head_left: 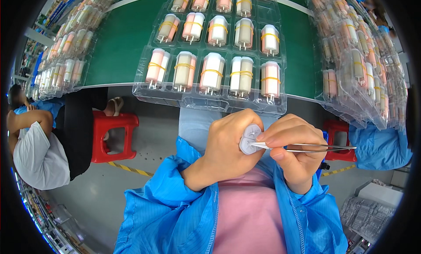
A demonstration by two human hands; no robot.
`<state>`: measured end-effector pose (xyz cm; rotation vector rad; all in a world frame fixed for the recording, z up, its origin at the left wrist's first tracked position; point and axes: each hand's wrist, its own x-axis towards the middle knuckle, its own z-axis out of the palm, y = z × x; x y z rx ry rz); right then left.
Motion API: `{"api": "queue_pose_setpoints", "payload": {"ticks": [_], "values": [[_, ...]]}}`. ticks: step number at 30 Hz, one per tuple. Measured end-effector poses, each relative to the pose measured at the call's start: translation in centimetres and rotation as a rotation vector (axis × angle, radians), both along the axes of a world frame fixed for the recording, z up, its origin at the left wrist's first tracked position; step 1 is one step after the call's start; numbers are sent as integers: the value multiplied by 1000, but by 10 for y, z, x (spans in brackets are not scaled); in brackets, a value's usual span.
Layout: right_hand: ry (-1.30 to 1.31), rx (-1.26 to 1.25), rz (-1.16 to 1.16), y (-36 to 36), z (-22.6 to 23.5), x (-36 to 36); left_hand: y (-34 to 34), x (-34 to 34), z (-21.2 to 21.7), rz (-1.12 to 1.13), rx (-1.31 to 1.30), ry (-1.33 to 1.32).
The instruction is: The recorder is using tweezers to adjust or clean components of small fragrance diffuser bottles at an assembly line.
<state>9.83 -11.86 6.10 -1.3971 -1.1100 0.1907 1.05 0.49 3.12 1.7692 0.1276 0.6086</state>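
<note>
Your right hand's fingers [280, 137] pinch steel tweezers [307, 147] shut, tips on the end face of a small white cylindrical part [250, 140] that your left hand [230, 144] wraps firmly in front of your chest. Keep the tips steady and the part braced. Beyond, a clear plastic tray [210, 102] of rubber-banded bundles overhangs the green counter [123, 48].

Blue sleeves [175, 201] frame a pink shirt [247, 210]. The belt [123, 39] is green, the stool [112, 133] red. Yellow bands [212, 72] ring white and pink cylinders [212, 74].
</note>
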Motion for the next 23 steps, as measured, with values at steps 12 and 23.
{"api": "queue_pose_setpoints", "payload": {"ticks": [12, 23], "values": [[-15, -15, 16, 3, 5, -1, 1, 0, -1, -10, 42, -18], [-220, -170, 29, 4, 21, -3, 3, -2, -5, 19, 192, 28]]}}
